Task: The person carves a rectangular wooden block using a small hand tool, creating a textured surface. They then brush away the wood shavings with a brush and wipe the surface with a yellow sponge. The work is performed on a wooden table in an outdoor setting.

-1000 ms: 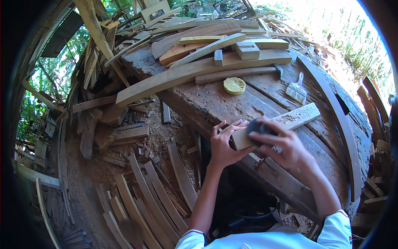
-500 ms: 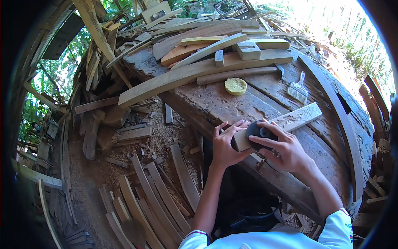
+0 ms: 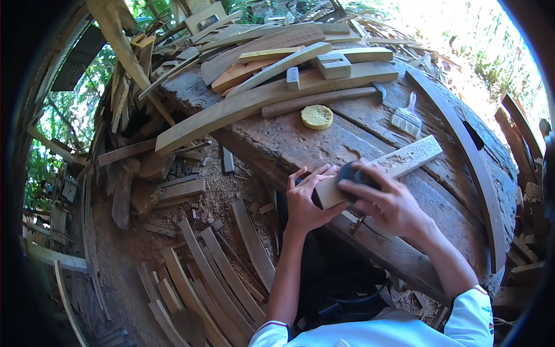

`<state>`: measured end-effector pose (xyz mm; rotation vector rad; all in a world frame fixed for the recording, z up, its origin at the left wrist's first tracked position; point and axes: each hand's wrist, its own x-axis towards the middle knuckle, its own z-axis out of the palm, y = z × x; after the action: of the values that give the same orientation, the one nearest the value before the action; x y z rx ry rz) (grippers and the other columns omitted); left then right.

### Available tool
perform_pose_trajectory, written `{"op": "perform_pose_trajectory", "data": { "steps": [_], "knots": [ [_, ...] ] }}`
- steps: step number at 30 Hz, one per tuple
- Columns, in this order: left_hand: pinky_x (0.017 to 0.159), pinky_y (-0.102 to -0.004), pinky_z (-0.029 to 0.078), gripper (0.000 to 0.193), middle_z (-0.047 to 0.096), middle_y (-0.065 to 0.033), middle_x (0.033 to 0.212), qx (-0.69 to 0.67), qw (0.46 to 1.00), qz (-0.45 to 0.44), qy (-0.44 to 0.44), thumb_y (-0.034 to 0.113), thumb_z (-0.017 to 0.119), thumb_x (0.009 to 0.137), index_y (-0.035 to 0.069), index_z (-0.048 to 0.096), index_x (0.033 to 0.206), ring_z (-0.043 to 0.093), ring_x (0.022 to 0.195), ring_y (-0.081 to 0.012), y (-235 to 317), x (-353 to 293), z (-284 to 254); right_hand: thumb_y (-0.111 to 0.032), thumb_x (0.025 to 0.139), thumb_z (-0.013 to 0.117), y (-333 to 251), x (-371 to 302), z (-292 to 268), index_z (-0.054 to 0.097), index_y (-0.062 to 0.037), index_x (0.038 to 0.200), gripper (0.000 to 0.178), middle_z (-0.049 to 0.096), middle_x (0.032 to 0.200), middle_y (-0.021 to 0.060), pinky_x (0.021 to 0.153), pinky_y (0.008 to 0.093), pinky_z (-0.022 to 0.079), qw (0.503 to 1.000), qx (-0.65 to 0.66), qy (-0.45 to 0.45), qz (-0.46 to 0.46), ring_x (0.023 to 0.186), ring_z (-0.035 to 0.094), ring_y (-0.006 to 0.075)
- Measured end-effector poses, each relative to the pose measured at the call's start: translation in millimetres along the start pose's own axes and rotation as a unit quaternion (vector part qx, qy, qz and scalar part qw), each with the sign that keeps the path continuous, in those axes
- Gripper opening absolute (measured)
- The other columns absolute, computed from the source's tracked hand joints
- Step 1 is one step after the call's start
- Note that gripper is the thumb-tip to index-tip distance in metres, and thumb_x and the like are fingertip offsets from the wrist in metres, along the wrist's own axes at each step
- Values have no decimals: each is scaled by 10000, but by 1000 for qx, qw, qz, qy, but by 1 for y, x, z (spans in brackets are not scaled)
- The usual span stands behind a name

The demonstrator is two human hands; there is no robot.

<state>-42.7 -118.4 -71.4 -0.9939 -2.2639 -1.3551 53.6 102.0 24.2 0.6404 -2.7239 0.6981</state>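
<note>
On my feed, the left hand (image 3: 305, 203) clasps the near end of a pale, straight wooden piece (image 3: 415, 156) lying on the brown plank bench (image 3: 272, 139). The right hand (image 3: 386, 201), blurred, curls around a dark, rounded tool (image 3: 348, 172) on that wood, partly hiding it; I can't tell what the cut-off black lattice crate (image 3: 335, 9) holds.

disc (image 3: 347, 172): dark grey | bar (image 3: 413, 157): pale tan | puck (image 3: 317, 117): yellow | bench (image 3: 272, 141): brown
</note>
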Motion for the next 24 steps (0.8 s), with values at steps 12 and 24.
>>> {"op": "perform_pose_trajectory", "data": {
  "steps": [12,24],
  "knots": [
    [1218,-500,340,563,802,-129,1268,35,999,4,-1,441,960,738,66,762,1108,717,1302,-250,-1,-1,2,-170,971,748,39,-13,-7,663,-186,1414,452,593,1445,224,887,511,674,957,-199,97,190,1225,697,402],
    [1234,-499,316,553,799,-118,1280,36,999,7,-7,451,939,776,60,738,1111,721,1297,-247,1,0,-1,-313,1038,658,89,-33,-39,751,-192,1348,346,706,1290,231,603,404,677,898,-274,128,321,721,789,302]
  ]
}}
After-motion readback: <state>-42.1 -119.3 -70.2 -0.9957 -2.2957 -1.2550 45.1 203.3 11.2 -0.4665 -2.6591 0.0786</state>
